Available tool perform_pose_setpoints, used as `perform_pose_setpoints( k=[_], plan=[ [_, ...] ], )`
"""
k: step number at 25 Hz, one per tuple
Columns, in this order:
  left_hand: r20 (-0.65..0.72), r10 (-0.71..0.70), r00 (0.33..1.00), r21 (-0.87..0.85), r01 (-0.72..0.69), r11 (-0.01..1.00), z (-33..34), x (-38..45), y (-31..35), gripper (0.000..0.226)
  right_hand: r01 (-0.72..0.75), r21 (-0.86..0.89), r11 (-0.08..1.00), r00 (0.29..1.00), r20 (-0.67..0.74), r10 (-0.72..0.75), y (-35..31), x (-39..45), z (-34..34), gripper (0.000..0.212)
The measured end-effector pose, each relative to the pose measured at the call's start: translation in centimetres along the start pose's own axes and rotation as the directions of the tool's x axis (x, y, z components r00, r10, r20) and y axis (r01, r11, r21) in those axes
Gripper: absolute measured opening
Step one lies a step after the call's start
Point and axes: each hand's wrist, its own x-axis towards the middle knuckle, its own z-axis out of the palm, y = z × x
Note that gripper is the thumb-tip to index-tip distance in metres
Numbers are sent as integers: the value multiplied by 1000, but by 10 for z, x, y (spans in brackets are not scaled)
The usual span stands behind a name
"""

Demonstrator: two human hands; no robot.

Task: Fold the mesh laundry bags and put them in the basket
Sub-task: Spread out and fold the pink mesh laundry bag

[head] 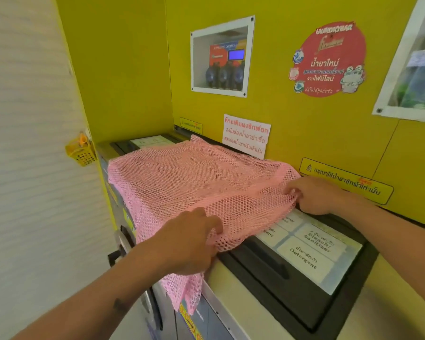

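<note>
A pink mesh laundry bag (pixel 182 182) lies spread over the top of a washing machine (pixel 233 273), with one corner hanging down over the machine's front edge. My left hand (pixel 189 241) pinches the bag's near edge at the front of the machine. My right hand (pixel 314 195) pinches the bag's right edge, close to the yellow wall. The bag is bunched a little between the two hands. No large basket is in view.
A yellow wall (pixel 292 133) with stickers and a white notice (pixel 245 136) stands right behind the machine. A black detergent drawer lid (pixel 304 261) with labels lies right of the bag. A small yellow perforated basket (pixel 82 153) hangs on the left wall.
</note>
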Motion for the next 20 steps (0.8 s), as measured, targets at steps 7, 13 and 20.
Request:
perform_pose_setpoints(
  k=[7,13,20],
  plan=[
    [-122,116,986,-178,-136,975,-34,-17,-12,41,29,-299,954,994,-89,-58,7,-14,-38,17],
    [-95,68,993,-235,-89,968,-74,-10,-52,26,-14,-300,954,994,-111,-20,-9,4,-88,14],
    [-108,-81,991,-265,50,963,-98,43,-162,19,-30,-460,887,898,-402,-179,-80,91,-76,19]
  ],
)
